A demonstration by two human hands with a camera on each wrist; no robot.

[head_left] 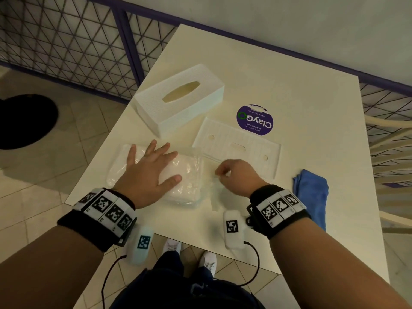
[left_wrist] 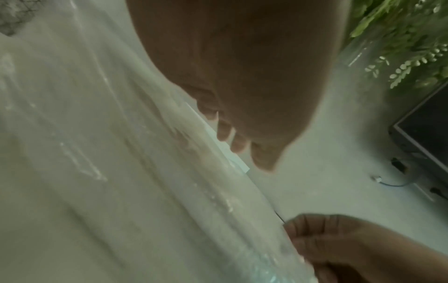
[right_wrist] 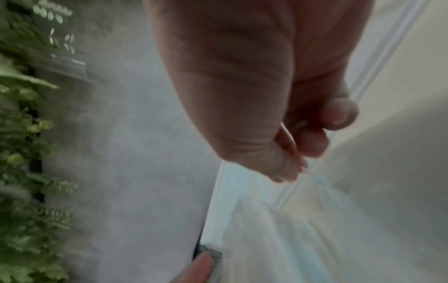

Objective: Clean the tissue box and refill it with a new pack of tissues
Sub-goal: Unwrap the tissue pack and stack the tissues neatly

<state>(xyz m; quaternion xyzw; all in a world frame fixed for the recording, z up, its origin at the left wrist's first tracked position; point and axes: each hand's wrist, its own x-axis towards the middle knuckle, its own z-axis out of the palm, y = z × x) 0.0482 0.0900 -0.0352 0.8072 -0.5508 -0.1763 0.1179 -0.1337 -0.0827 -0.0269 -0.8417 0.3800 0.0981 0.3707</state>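
A new tissue pack (head_left: 187,175) in clear plastic wrap lies near the table's front edge. My left hand (head_left: 149,168) lies flat on it with fingers spread, pressing it down. My right hand (head_left: 231,175) pinches the loose plastic wrap (head_left: 211,186) at the pack's right end; the right wrist view shows the thumb and fingers (right_wrist: 288,168) closed on the wrap (right_wrist: 278,220). The left wrist view shows the wrapped pack (left_wrist: 121,172) under my palm (left_wrist: 242,76). The white tissue box (head_left: 180,97) stands further back, slot up. Its flat base panel (head_left: 238,148) lies to the right.
A blue cloth (head_left: 312,197) lies at the table's front right. A purple round sticker (head_left: 255,120) is on the cream table (head_left: 289,97). A dark metal mesh fence (head_left: 66,41) runs behind the table, and a cream chair (head_left: 390,152) stands at the right.
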